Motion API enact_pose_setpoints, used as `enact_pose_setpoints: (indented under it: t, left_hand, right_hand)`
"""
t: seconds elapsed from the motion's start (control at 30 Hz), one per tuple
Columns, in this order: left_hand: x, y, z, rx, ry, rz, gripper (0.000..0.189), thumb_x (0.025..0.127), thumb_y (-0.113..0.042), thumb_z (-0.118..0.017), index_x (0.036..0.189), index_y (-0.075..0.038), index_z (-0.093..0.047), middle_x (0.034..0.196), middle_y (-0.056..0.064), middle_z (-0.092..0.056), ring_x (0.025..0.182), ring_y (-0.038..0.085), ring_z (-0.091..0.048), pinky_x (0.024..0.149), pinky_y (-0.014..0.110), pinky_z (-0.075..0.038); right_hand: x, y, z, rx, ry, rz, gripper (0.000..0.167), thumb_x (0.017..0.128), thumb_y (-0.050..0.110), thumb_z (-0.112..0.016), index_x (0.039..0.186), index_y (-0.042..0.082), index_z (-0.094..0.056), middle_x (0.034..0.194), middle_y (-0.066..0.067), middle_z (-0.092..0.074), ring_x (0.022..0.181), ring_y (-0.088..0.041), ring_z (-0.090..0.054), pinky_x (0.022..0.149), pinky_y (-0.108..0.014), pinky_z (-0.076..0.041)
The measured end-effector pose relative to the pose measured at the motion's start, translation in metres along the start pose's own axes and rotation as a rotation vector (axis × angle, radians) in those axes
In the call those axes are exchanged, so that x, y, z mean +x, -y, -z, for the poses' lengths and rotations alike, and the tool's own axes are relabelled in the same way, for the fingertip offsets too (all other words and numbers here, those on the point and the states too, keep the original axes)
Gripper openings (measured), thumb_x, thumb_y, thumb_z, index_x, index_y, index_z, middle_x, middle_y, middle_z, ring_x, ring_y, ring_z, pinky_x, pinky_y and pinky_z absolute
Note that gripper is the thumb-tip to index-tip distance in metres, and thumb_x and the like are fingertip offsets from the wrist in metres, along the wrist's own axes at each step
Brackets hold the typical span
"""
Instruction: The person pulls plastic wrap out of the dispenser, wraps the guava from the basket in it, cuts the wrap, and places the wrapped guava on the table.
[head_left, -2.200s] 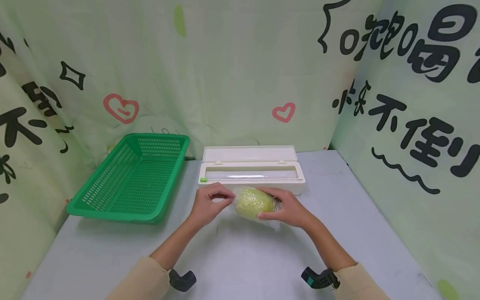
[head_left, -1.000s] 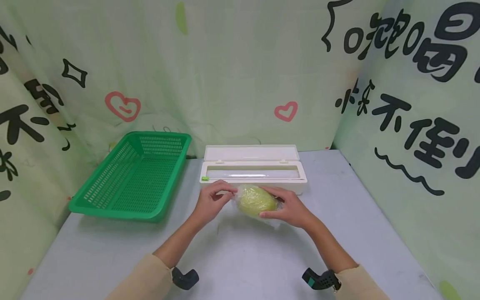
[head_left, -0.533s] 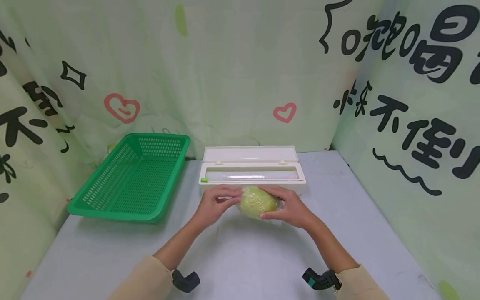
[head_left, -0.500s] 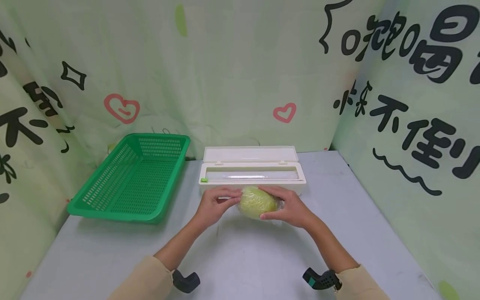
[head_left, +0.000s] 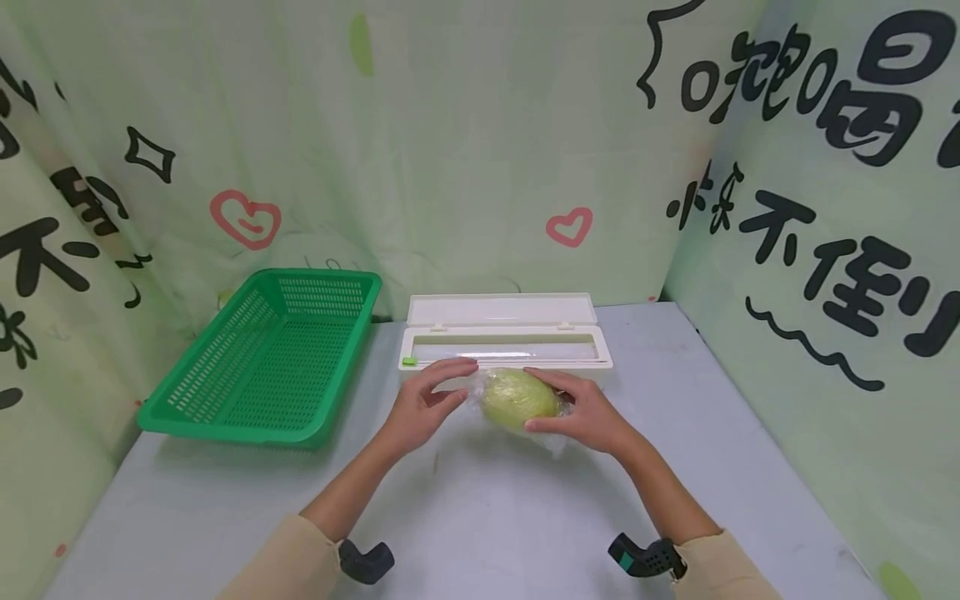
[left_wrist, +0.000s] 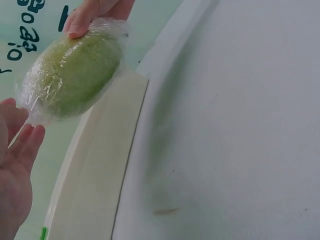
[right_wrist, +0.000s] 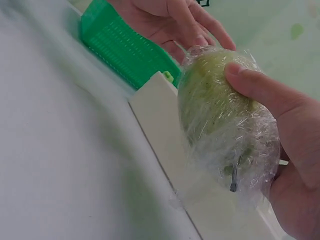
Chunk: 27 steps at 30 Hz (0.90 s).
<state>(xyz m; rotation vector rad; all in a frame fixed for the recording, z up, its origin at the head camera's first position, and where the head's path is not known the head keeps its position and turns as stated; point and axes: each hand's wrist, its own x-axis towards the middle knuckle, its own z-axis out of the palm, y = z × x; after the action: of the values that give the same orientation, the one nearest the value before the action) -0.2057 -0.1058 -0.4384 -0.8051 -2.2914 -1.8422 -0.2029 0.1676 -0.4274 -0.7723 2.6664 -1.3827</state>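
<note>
A yellow-green pear wrapped in clear cling film is held up in front of the white cling film box. My right hand grips its right end, thumb on the near side and fingers behind. The right wrist view shows the dark stem under crinkled film at that end. At the pear's other end, my left hand has its thumb and fingers spread apart, fingertips right at the loose film. In the left wrist view the left fingers look relaxed, not curled round anything.
The white cling film box stands behind the hands with its lid raised and a green slider at its left. A green plastic basket sits on the table to the left. Printed curtains enclose the back and sides.
My left hand pinched the film at the pear's left end, then closed in on the pear; now its fingers have parted and drawn back slightly. The right hand keeps its grip, shifting slightly right.
</note>
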Motion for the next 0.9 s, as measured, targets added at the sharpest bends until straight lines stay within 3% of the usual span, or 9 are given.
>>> enact_pose_setpoints:
  t: [0.23, 0.37, 0.6, 0.73, 0.9]
  left_hand:
    - [-0.002, -0.001, -0.002, -0.007, -0.117, -0.074, 0.017, 0.079, 0.004, -0.074, 0.096, 0.001, -0.075, 0.09, 0.015, -0.068, 0.086, 0.011, -0.067, 0.075, 0.028, -0.059]
    - [-0.002, -0.003, -0.006, 0.004, -0.151, -0.145, 0.015, 0.077, 0.01, -0.074, 0.091, 0.006, -0.074, 0.084, 0.019, -0.066, 0.079, 0.015, -0.067, 0.074, 0.029, -0.059]
    - [-0.003, -0.002, -0.005, 0.008, -0.018, -0.185, 0.034, 0.079, 0.004, -0.074, 0.113, 0.004, -0.068, 0.11, 0.016, -0.061, 0.104, 0.026, -0.067, 0.088, 0.033, -0.056]
    - [-0.003, -0.003, -0.003, 0.014, -0.007, -0.171, 0.026, 0.076, -0.001, -0.078, 0.101, 0.001, -0.072, 0.096, 0.013, -0.063, 0.092, 0.02, -0.069, 0.08, 0.032, -0.059]
    - [-0.004, -0.005, 0.002, 0.0, 0.032, -0.107, 0.014, 0.072, -0.002, -0.081, 0.085, 0.001, -0.076, 0.076, 0.012, -0.063, 0.073, 0.01, -0.066, 0.066, 0.026, -0.059]
  right_hand:
    - [0.002, 0.001, 0.0, 0.059, 0.046, 0.037, 0.068, 0.077, 0.025, -0.082, 0.139, 0.02, -0.053, 0.138, -0.006, -0.057, 0.109, -0.021, -0.058, 0.086, -0.027, -0.052]
    - [0.004, 0.005, -0.002, 0.072, 0.048, 0.025, 0.068, 0.077, 0.027, -0.081, 0.139, 0.02, -0.053, 0.138, -0.006, -0.057, 0.106, -0.02, -0.057, 0.085, -0.027, -0.052]
    - [0.003, 0.006, 0.005, 0.079, 0.041, -0.009, 0.061, 0.082, 0.025, -0.077, 0.137, 0.013, -0.055, 0.129, -0.011, -0.062, 0.1, -0.02, -0.057, 0.08, -0.026, -0.052]
    - [0.003, 0.006, 0.008, 0.09, 0.097, 0.007, 0.061, 0.081, 0.024, -0.078, 0.137, 0.013, -0.055, 0.128, -0.01, -0.062, 0.101, -0.02, -0.056, 0.081, -0.026, -0.052]
    - [0.002, 0.007, 0.01, 0.075, 0.149, 0.011, 0.065, 0.077, 0.026, -0.081, 0.137, 0.018, -0.055, 0.133, -0.006, -0.06, 0.106, -0.02, -0.055, 0.085, -0.026, -0.051]
